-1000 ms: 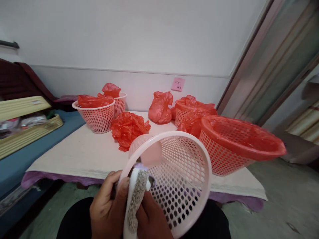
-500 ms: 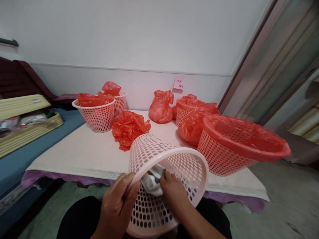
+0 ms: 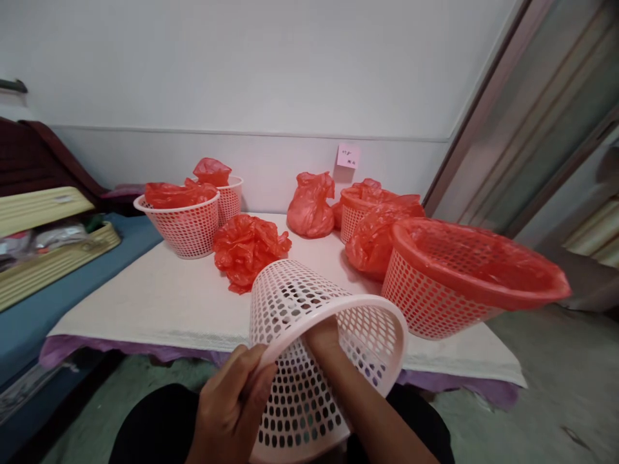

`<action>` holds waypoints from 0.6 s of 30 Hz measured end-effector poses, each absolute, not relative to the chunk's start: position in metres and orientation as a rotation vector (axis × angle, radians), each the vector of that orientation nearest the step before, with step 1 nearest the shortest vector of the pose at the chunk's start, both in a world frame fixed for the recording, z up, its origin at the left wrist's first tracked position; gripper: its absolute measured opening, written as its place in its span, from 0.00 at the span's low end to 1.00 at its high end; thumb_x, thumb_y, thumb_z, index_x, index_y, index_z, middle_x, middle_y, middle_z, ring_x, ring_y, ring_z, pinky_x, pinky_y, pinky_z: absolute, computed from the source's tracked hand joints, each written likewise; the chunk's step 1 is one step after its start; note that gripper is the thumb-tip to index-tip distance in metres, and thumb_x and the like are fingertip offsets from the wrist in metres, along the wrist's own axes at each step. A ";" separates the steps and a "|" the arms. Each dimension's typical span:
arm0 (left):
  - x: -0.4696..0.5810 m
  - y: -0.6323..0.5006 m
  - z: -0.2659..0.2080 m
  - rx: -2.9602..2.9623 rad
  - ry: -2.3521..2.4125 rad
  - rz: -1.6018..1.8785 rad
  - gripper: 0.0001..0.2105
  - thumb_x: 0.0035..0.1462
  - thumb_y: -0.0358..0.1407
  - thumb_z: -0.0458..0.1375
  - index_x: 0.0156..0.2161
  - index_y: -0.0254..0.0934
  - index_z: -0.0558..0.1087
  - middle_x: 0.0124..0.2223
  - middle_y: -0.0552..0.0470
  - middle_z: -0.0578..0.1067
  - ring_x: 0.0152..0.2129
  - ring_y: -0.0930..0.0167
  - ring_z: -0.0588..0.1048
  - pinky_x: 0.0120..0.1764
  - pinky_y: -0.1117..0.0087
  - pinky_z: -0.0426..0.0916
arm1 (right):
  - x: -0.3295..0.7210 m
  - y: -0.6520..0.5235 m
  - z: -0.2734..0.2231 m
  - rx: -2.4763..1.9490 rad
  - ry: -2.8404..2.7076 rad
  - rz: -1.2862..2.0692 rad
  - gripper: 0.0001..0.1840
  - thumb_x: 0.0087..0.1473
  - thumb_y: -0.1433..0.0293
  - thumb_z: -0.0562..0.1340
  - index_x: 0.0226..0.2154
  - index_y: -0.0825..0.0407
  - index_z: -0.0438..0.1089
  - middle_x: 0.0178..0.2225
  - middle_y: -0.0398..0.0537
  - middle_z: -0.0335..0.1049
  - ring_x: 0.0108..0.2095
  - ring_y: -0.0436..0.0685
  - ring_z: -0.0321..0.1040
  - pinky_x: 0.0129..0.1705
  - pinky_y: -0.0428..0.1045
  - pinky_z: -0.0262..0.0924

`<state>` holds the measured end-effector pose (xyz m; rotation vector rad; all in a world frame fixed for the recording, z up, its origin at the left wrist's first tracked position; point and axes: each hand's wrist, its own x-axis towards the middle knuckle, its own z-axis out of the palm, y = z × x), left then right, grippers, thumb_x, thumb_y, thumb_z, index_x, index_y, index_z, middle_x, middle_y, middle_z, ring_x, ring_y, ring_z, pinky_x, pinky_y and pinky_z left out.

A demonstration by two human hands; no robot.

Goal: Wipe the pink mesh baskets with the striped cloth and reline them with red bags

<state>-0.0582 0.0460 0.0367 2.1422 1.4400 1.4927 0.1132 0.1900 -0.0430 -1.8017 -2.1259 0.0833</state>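
Note:
A pale pink plastic basket (image 3: 294,412) with a holed wall lies tilted on its side over my lap, its mouth turned toward me. My left hand (image 3: 236,393) is closed on the left of its rim, thumb on one side and fingers on the other. My right hand (image 3: 323,335) reaches through the mouth, deep inside the basket. Its fingers are hidden behind the rim and wall; the whitish cloth it gripped half a second ago is out of sight with them. Beyond the basket's base lies a crumpled red plastic bag (image 3: 249,248).
A basket lined with a red bag (image 3: 435,296) stands close on the right. More red bags (image 3: 309,209) and a lined basket (image 3: 355,216) are behind. Two baskets (image 3: 188,232) stand at left on the white-covered table (image 3: 145,303). A pink note (image 3: 347,155) is on the wall.
My right hand has gone deeper into the basket, taking the cloth out of view. My left hand still grips the rim, and the view has shifted slightly.

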 end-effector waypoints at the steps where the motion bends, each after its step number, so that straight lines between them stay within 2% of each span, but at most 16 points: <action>1: -0.058 0.046 0.037 2.140 1.436 1.499 0.07 0.61 0.34 0.55 0.44 0.41 0.73 0.31 0.57 0.74 0.28 0.76 0.76 0.33 0.79 0.71 | 0.110 0.189 -0.047 -1.787 -2.121 0.130 0.19 0.61 0.70 0.51 0.52 0.52 0.68 0.51 0.56 0.70 0.55 0.63 0.63 0.59 0.58 0.53; 4: -0.060 0.046 0.038 2.093 1.512 1.535 0.07 0.60 0.35 0.56 0.43 0.42 0.74 0.33 0.56 0.77 0.29 0.75 0.77 0.34 0.79 0.71 | 0.102 0.173 -0.053 -1.690 -2.173 0.291 0.20 0.55 0.73 0.55 0.51 0.52 0.69 0.50 0.56 0.71 0.52 0.62 0.66 0.54 0.56 0.58; 7: -0.067 0.047 0.038 1.831 1.712 1.615 0.09 0.59 0.41 0.57 0.40 0.42 0.76 0.35 0.56 0.79 0.31 0.73 0.78 0.35 0.77 0.71 | 0.099 0.141 -0.049 -1.527 -2.279 0.460 0.20 0.45 0.76 0.60 0.43 0.53 0.72 0.43 0.53 0.73 0.42 0.59 0.70 0.45 0.51 0.63; 9: -0.072 0.049 0.038 1.522 1.851 1.683 0.12 0.57 0.46 0.58 0.40 0.42 0.77 0.35 0.57 0.80 0.31 0.71 0.77 0.37 0.75 0.70 | 0.100 0.118 -0.040 -1.423 -2.309 0.549 0.17 0.44 0.75 0.60 0.40 0.51 0.72 0.40 0.49 0.73 0.39 0.56 0.70 0.42 0.48 0.63; 10: -0.075 0.050 0.038 1.371 1.894 1.711 0.14 0.56 0.48 0.58 0.40 0.42 0.77 0.34 0.57 0.80 0.31 0.71 0.77 0.36 0.74 0.70 | 0.102 0.107 -0.033 -1.386 -2.300 0.579 0.16 0.45 0.75 0.60 0.40 0.50 0.72 0.39 0.48 0.72 0.39 0.55 0.69 0.42 0.47 0.63; 12: -0.082 0.051 0.037 1.168 1.933 1.744 0.16 0.54 0.51 0.59 0.40 0.43 0.77 0.33 0.59 0.80 0.31 0.72 0.76 0.35 0.75 0.69 | 0.113 0.091 -0.017 -1.369 -2.240 0.573 0.23 0.44 0.75 0.59 0.46 0.48 0.70 0.43 0.48 0.70 0.43 0.56 0.67 0.44 0.48 0.62; 15: -0.092 0.050 0.036 1.126 1.987 1.732 0.15 0.52 0.52 0.60 0.40 0.46 0.78 0.34 0.61 0.80 0.32 0.73 0.75 0.37 0.77 0.67 | 0.140 0.080 0.005 -1.447 -2.132 0.233 0.35 0.40 0.79 0.58 0.55 0.53 0.64 0.49 0.56 0.67 0.48 0.62 0.64 0.47 0.54 0.63; 18: -0.095 0.048 0.033 1.218 2.003 1.690 0.14 0.53 0.51 0.60 0.41 0.48 0.78 0.36 0.61 0.81 0.35 0.72 0.76 0.41 0.75 0.67 | 0.166 0.077 0.014 -1.546 -2.045 -0.232 0.32 0.45 0.80 0.57 0.56 0.57 0.63 0.50 0.63 0.66 0.46 0.65 0.64 0.46 0.56 0.64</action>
